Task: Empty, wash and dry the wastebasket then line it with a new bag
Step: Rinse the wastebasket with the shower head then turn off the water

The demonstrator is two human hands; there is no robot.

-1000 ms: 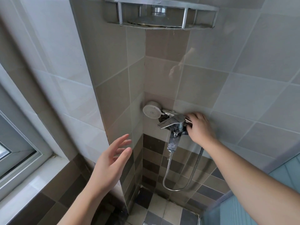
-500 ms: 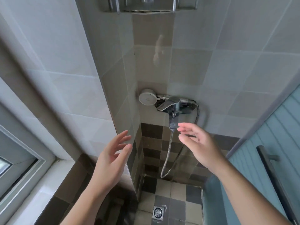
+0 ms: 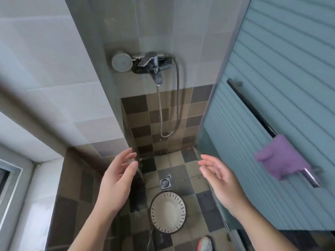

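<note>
The cream wastebasket (image 3: pixel 168 211), round with dark slits near its rim, stands upright on the tiled shower floor below the faucet (image 3: pixel 152 65). A thin stream of water drips from the spout toward the floor. My left hand (image 3: pixel 117 180) hovers open to the left of the basket and above it, fingers straight. My right hand (image 3: pixel 220 178) hovers open to the right, palm facing inward, holding nothing. Both hands are apart from the basket.
A floor drain (image 3: pixel 165 182) lies just behind the basket. A shower head (image 3: pixel 121 62) and hose (image 3: pixel 178 98) hang on the wall. A purple cloth (image 3: pixel 281 157) hangs on the bar of the blue-green sliding door (image 3: pixel 282 69). A shoe tip (image 3: pixel 205 244) shows at the bottom.
My right hand left the faucet and came down level with the left hand. The view tilted down, bringing the floor, drain and wastebasket into sight.
</note>
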